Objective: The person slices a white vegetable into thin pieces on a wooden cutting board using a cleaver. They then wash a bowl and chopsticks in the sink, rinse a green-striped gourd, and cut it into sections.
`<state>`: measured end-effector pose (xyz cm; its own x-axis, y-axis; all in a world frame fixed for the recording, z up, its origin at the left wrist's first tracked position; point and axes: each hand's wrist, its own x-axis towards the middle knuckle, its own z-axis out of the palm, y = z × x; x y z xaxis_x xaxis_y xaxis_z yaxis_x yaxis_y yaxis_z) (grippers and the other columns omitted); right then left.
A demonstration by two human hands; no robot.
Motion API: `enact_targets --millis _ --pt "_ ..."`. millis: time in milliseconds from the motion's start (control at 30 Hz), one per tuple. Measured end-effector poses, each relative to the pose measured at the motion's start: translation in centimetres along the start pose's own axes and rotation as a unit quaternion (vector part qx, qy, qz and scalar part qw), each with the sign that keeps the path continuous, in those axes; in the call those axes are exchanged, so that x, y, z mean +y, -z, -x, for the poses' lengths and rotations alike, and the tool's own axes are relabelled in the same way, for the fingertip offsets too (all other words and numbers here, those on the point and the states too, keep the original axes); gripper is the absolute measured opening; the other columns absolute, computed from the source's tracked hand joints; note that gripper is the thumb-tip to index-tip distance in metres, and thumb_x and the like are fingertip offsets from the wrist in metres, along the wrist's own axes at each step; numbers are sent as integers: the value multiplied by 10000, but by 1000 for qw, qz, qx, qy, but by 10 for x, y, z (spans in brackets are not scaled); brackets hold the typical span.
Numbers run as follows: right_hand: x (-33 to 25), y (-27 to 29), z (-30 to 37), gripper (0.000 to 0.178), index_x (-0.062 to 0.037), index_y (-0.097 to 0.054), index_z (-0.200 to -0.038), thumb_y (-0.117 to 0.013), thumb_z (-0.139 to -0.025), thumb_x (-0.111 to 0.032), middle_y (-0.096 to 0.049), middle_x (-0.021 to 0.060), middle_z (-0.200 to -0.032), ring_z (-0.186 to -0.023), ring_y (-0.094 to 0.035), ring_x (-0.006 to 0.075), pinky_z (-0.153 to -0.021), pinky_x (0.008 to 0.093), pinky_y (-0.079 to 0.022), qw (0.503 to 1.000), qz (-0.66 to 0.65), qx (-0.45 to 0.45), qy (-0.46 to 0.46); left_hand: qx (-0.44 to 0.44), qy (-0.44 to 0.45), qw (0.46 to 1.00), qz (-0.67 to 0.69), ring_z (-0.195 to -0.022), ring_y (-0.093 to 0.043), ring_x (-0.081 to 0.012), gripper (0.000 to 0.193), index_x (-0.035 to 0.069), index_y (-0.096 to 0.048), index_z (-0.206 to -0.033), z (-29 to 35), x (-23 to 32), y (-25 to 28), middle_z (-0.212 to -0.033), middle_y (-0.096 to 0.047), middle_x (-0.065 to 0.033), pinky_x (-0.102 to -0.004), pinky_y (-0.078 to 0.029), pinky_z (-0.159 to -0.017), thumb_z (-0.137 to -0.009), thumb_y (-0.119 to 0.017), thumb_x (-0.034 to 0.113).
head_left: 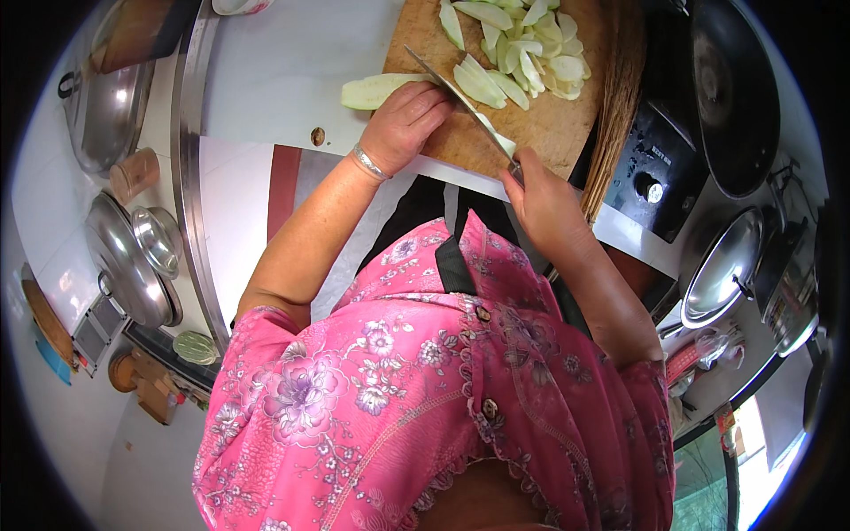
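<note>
My right hand [542,196] is closed round the handle of a kitchen knife [462,99], whose blade slants up and left across a wooden cutting board [400,51]. Beside the blade, my left hand [407,124] bends its fingers over a long, pale green, peeled vegetable [370,92]; its rounded end sticks out to the left past the board. Flat cut slices [478,84] lie just right of the blade, one of them by its lower edge. More pale slices [531,49] are heaped at the board's far side. The left fingertips are partly hidden behind the knife.
A white counter [292,71] extends left of the board. At right are a bundle of dry straw [611,115], a stove with a knob [651,188], a black wok [733,97] and a steel pan [722,265]. Lidded steel pots [124,261] stand at far left.
</note>
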<state>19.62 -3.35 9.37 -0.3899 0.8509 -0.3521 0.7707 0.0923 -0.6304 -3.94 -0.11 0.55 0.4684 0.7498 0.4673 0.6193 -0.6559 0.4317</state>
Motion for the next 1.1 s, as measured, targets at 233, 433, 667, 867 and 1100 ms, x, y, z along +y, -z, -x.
enact_targets --millis 233,433,667,867,1100 --pt "13 -14 -27 246 -36 -437 -960 -561 -902 -240 -617 233 -745 -705 -603 433 -598 508 -480 999 48 -7 -3 -51 -31 997 -41 -970 -566 -266 269 41 -618 -954 -3 -12 19 -1015 -598 -80 -367 -485 -826 -696 -571 100" --pt "15 -2 -21 248 -33 -438 -968 -563 -905 -237 -620 233 -744 -707 -607 431 -600 503 -483 1000 2 15 -14 -18 -38 999 15 -946 -576 -281 324 26 -620 -992 -12 -11 1 -994 -599 -102 -373 -499 -807 -669 -603 31" --pt "5 19 1 234 -34 -435 -971 -555 -910 -226 -617 225 -718 -686 -611 420 -590 495 -485 1000 19 -6 -7 -14 -32 999 10 -971 -571 -284 293 32 -620 -979 -13 -9 -3 -1012 -599 -95 -365 -496 -843 -688 -596 27" --pt "10 -1 -20 229 -37 -431 -960 -550 -908 -225 -615 226 -718 -685 -609 423 -591 503 -484 998 56 -4 -3 -16 -33 999 6 -960 -581 -290 282 31 -628 -961 -12 -10 -2 -994 -614 -99 -367 -498 -837 -681 -609 8" --pt "2 9 -21 238 -32 -427 -975 -554 -907 -221 -615 236 -730 -693 -607 429 -592 506 -480 1000 11 3 -2 -36 -33 999 23 -969 -568 -291 273 30 -616 -959 -13 -13 7 -1012 -597 -98 -372 -496 -843 -688 -587 31"
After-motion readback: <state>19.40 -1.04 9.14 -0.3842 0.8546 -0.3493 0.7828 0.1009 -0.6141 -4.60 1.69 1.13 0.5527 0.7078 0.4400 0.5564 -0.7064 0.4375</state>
